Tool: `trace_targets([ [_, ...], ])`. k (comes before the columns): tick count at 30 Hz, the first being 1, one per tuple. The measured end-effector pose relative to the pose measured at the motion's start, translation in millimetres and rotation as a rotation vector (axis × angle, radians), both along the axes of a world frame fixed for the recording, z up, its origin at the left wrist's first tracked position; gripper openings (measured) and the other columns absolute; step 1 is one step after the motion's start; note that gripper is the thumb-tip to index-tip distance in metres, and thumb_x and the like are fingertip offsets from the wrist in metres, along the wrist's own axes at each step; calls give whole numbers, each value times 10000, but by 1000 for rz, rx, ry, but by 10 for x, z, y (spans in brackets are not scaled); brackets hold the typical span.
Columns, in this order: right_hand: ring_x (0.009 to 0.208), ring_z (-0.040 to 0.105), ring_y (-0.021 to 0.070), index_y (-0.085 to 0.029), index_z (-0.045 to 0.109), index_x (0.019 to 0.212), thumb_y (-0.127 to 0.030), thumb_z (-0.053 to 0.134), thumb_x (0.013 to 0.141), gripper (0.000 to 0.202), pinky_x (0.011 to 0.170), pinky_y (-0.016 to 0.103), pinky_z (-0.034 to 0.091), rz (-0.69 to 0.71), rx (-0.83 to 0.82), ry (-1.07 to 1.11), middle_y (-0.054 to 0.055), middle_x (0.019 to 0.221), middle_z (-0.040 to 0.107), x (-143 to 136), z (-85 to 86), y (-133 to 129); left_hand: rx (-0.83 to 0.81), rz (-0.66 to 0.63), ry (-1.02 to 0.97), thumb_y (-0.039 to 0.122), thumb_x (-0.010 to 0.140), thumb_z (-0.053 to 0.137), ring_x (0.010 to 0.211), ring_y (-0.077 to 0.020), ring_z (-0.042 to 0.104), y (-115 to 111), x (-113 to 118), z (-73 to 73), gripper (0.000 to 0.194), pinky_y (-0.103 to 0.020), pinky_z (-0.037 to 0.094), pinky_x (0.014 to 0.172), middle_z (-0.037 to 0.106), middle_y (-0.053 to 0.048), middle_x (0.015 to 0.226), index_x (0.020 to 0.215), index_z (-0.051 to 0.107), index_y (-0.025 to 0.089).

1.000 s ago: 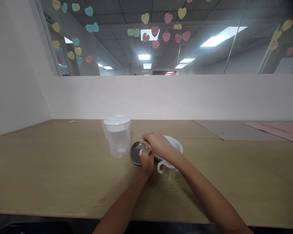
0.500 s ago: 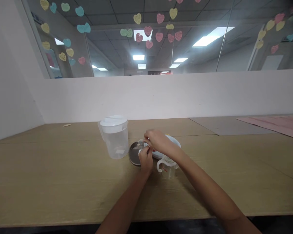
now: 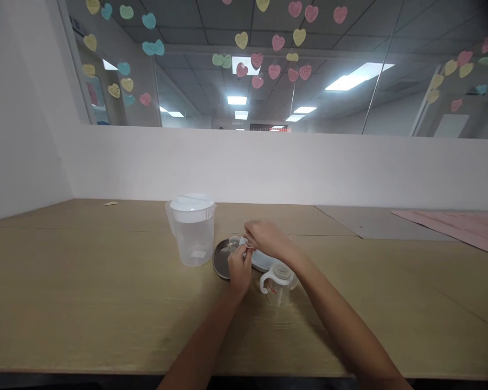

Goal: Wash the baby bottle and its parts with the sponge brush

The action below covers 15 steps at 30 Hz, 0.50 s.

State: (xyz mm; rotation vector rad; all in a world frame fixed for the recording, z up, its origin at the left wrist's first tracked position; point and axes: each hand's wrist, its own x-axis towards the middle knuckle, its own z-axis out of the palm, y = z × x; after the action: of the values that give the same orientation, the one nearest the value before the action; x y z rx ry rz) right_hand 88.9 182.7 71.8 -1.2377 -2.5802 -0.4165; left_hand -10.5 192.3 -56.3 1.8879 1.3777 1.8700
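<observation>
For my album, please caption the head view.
Left hand and right hand meet at a small piece near a pitcher and cup.

A small, pale, round part (image 3: 249, 244) is held just right of the metal dish (image 3: 220, 260); it is partly covered, and finer detail cannot be seen.

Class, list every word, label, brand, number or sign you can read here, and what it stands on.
No text can be read.
Bottle: red print, too blurred.
Pitcher: pale label, no legible text.
Heart notes: any writing too small.
Red patch beyond the glass: too small to tell.
</observation>
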Motion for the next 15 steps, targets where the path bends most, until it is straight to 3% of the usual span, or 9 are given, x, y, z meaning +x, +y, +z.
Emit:
trace_targets([
  [8, 641, 520, 154, -159, 530, 734, -180, 430, 921, 213, 722, 277, 336, 94, 303, 107, 36, 705, 595, -12, 165, -278, 44, 20, 48, 217, 861, 439, 710, -167, 593, -33, 78, 0, 244, -263, 430, 672, 668, -44, 744, 725, 640, 188],
  [15, 600, 463, 147, -166, 505, 700, -207, 433, 914, 230, 589, 258, 290, 73, 367, 210, 21, 661, 551, 57, 226, -399, 38, -27, 77, 191, 868, 426, 735, -158, 606, -46, 106, 34, 245, -258, 457, 697, 688, -54, 790, 773, 651, 169],
])
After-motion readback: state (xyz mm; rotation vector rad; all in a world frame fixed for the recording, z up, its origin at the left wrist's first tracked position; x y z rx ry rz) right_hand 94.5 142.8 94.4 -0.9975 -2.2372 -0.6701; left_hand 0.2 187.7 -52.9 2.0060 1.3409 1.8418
